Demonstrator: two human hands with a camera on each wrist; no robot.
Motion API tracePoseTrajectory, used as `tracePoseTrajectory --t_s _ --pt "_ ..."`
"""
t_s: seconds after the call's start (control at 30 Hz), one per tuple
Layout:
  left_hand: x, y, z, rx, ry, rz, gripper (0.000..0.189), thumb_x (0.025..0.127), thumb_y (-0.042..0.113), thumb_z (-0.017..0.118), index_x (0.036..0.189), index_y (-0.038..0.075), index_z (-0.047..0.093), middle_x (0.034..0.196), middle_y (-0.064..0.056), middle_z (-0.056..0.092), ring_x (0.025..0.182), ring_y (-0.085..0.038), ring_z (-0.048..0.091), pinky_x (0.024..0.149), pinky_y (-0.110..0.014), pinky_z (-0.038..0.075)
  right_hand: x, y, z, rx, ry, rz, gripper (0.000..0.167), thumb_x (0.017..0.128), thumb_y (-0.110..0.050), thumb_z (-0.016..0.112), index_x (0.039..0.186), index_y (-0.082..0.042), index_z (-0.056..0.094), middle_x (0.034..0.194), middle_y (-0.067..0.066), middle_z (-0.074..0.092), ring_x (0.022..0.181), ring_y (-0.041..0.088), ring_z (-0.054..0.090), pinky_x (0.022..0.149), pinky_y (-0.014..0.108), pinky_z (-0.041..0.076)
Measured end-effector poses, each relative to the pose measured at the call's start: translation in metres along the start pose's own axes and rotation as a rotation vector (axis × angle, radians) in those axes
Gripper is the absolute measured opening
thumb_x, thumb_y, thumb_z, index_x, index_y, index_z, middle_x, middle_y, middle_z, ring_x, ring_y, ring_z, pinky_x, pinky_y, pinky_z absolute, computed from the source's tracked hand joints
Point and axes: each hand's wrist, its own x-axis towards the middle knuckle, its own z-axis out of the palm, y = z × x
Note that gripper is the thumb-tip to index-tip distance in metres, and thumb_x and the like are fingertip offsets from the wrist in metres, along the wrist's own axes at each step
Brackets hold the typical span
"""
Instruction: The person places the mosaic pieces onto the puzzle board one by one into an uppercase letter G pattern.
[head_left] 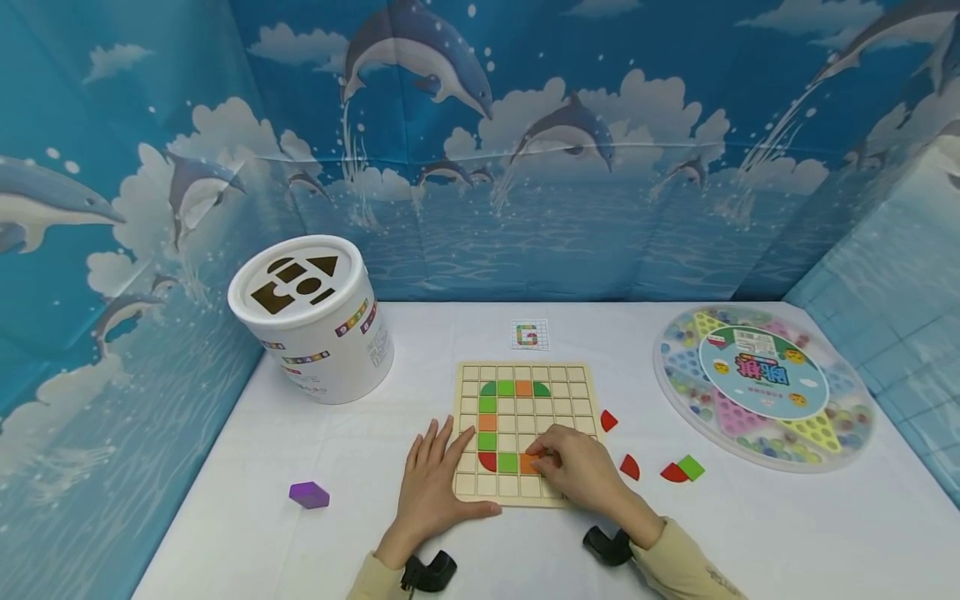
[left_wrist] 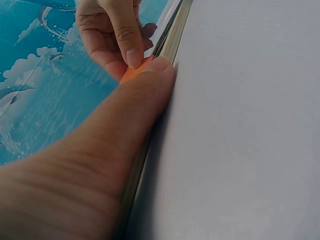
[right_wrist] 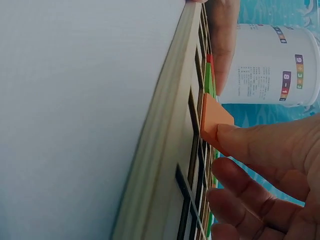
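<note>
Head view gives me the whole table: a wooden grid board (head_left: 507, 486) lies in front of the person, and the right hand (head_left: 581, 468) has thumb and fingertips clamped on an orange square (head_left: 529, 463) at the board's bottom row, just right of a green square (head_left: 507, 463). On the right wrist camera I see that orange square tilted against the grid; I cannot tell whether any of it sits in its cell. The left hand (head_left: 432, 485) rests at the board's left side, fingers extended and the thumb spread well apart from them, its tip on the near edge.

On the board I count a top row of four pieces, a column of three down the left, and a red quarter-circle (head_left: 487, 461) in the lower left corner of the shape. Right of the board I have three loose red wedges (head_left: 630, 467), one touching a green tile (head_left: 691, 468). Beyond the board lies a small pattern card (head_left: 529, 335); a white tub (head_left: 337, 350) stands left, behind a purple block (head_left: 309, 495).
</note>
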Motion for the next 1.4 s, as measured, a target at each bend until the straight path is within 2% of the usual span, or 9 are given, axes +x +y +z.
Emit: tracePoseTrajectory --t_s 0.2,0.5,0.73,1.07,1.4 --pt "0.000 0.000 0.000 -0.010 0.013 0.007 0.110 0.058 0.078 0.068 0.146 0.018 0.040 0.151 -0.016 0.028 0.140 -0.036 0.016 0.109 -0.052 0.012 -0.002 -0.001 0.002 -0.066 0.036 -0.062 0.009 0.075 -0.012 0.080 0.082 -0.015 0.075 0.076 -0.013 0.055 0.063 0.002 0.048 0.054 0.020 0.042" --pt "0.000 0.000 0.000 -0.013 -0.024 -0.017 0.112 0.057 0.077 0.069 0.147 0.019 0.037 0.153 -0.015 0.024 0.141 -0.033 0.012 0.111 -0.049 0.008 -0.004 -0.003 0.000 -0.145 0.044 -0.101 0.007 0.075 -0.014 0.081 0.081 -0.013 0.077 0.074 -0.011 0.050 0.064 0.006 0.048 0.051 0.021 0.042" --pt "0.000 -0.001 0.001 -0.006 0.016 0.016 0.110 0.058 0.078 0.068 0.146 0.018 0.039 0.151 -0.017 0.028 0.140 -0.036 0.016 0.109 -0.053 0.013 -0.008 -0.002 0.000 -0.159 0.036 -0.116 0.010 0.078 -0.014 0.079 0.087 -0.011 0.078 0.073 -0.010 0.049 0.062 0.005 0.044 0.050 0.021 0.039" --pt "0.000 -0.001 0.001 -0.009 0.008 0.011 0.110 0.058 0.077 0.069 0.146 0.019 0.038 0.152 -0.016 0.027 0.141 -0.035 0.014 0.110 -0.052 0.011 -0.015 0.000 -0.003 -0.130 0.012 -0.125 0.020 0.080 -0.014 0.077 0.099 -0.010 0.077 0.075 -0.009 0.050 0.061 0.005 0.037 0.049 0.019 0.033" --pt "0.000 -0.002 0.002 0.008 0.019 0.020 0.110 0.058 0.078 0.068 0.146 0.018 0.039 0.151 -0.017 0.028 0.140 -0.036 0.016 0.109 -0.053 0.013 -0.017 0.014 -0.018 -0.038 -0.032 -0.093 0.018 0.082 -0.015 0.075 0.100 -0.012 0.075 0.077 -0.015 0.049 0.062 0.000 0.041 0.052 0.020 0.038"
